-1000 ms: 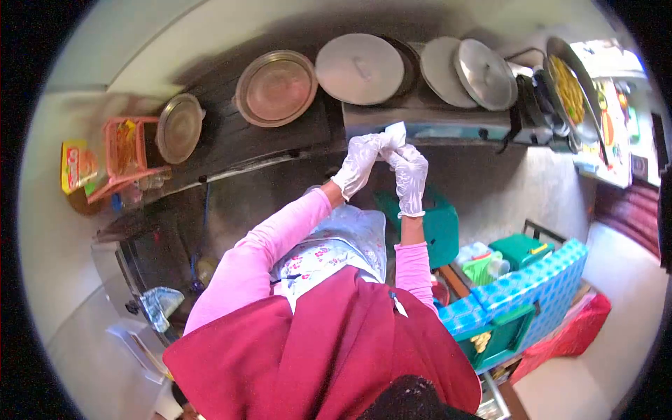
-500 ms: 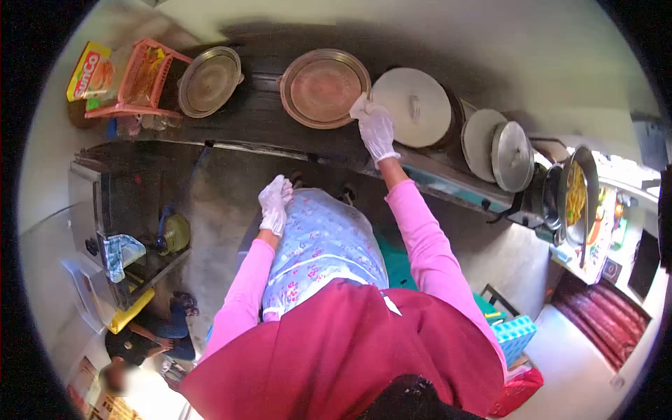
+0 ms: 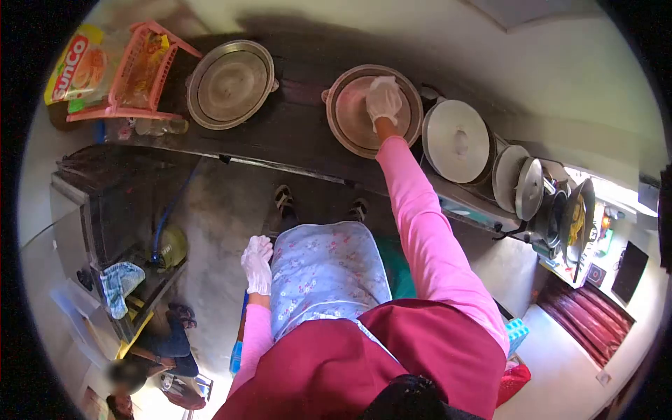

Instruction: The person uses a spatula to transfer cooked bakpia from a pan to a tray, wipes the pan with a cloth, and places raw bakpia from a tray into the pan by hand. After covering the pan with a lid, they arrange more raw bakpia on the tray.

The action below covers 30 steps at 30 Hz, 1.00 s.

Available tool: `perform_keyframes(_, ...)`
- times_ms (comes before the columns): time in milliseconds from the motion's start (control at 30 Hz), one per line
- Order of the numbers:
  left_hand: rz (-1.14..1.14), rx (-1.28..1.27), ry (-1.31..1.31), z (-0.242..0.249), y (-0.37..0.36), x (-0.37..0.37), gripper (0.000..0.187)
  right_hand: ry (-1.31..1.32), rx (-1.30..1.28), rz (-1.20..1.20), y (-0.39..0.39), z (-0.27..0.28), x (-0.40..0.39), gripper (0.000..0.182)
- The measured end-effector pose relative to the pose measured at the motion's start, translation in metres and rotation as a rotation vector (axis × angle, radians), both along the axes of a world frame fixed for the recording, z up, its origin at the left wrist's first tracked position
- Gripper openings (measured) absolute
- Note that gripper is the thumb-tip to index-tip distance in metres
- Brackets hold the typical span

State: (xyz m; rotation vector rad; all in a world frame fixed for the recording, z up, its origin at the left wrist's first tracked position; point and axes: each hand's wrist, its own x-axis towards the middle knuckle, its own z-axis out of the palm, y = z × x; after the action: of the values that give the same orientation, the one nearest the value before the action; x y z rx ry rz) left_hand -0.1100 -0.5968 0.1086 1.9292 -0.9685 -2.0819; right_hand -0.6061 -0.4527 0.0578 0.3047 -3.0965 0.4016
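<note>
My right hand (image 3: 385, 105), in a thin see-through glove, reaches into a round metal pan (image 3: 341, 133) with small side handles. Its fingers press a thin white cloth (image 3: 383, 82) against the pan's inner surface; cloth and glove are hard to tell apart. My left hand (image 3: 257, 266), gloved as well, is held low beside the flowered apron (image 3: 325, 269), its fingers curled closed and nothing seen in them. Right of the pan is a large pot with a pale round lid (image 3: 457, 141). A second metal pan (image 3: 232, 84) sits farther left on the dark counter (image 3: 297, 98).
A pink rack (image 3: 143, 70) and a SunCo pack (image 3: 70, 70) are at the far left. More lids (image 3: 530, 189) and a pan of yellow food (image 3: 576, 220) line the right side. A gas cylinder (image 3: 171, 248) stands lower left, where a person (image 3: 171, 350) sits.
My right hand has moved from the pan's right rim into the pan with the white cloth. My left hand is lower and slightly left. The view has shifted.
</note>
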Motion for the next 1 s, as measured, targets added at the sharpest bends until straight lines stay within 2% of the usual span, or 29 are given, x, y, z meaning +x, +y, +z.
perform_keyframes(100,-0.015,0.010,-0.004,-0.008,-0.032,0.017,0.041,0.334,-0.065,0.172,-0.031,-0.011,0.002,0.020)
perform_keyframes(200,-0.018,0.046,-0.003,-0.007,-0.056,0.024,0.040,0.146,0.187,0.531,-0.028,-0.003,0.018,0.020)
perform_keyframes(300,-0.036,0.084,0.021,-0.012,-0.072,0.021,0.038,-0.261,0.373,0.852,0.005,0.030,0.035,0.018)
perform_keyframes(333,-0.043,0.099,0.029,-0.016,-0.077,0.023,0.038,-0.432,0.398,0.904,0.017,0.049,0.039,0.018)
perform_keyframes(400,-0.056,0.111,0.031,-0.019,-0.090,0.024,0.037,-0.852,0.341,0.870,0.028,0.124,0.033,0.016)
perform_keyframes(500,-0.061,0.103,0.012,-0.020,-0.101,0.014,0.038,0.060,0.036,0.461,0.086,0.049,0.017,0.017)
perform_keyframes(600,-0.053,0.106,0.021,-0.020,-0.108,0.004,0.039,0.074,0.349,0.223,0.089,0.031,0.038,0.021)
perform_keyframes(633,-0.066,0.103,0.042,-0.020,-0.112,0.001,0.039,-0.011,0.338,0.140,0.085,0.021,0.049,0.020)
perform_keyframes(733,-0.069,0.113,0.080,-0.022,-0.112,0.003,0.039,-0.110,0.141,0.228,0.064,0.010,0.083,0.022)
perform_keyframes(767,-0.057,0.126,0.087,-0.027,-0.113,0.003,0.039,-0.359,-0.205,0.123,0.050,0.013,0.088,0.023)
perform_keyframes(867,-0.054,0.137,0.115,-0.030,-0.114,0.001,0.037,-0.255,-0.258,-0.028,-0.027,0.069,0.080,0.022)
perform_keyframes(933,-0.073,0.110,0.089,-0.023,-0.116,-0.004,0.036,-0.041,-0.631,0.375,-0.074,0.073,0.068,0.017)
perform_keyframes(1000,-0.050,0.101,0.089,-0.020,-0.118,-0.005,0.036,0.109,0.027,0.472,-0.120,0.056,0.053,0.014)
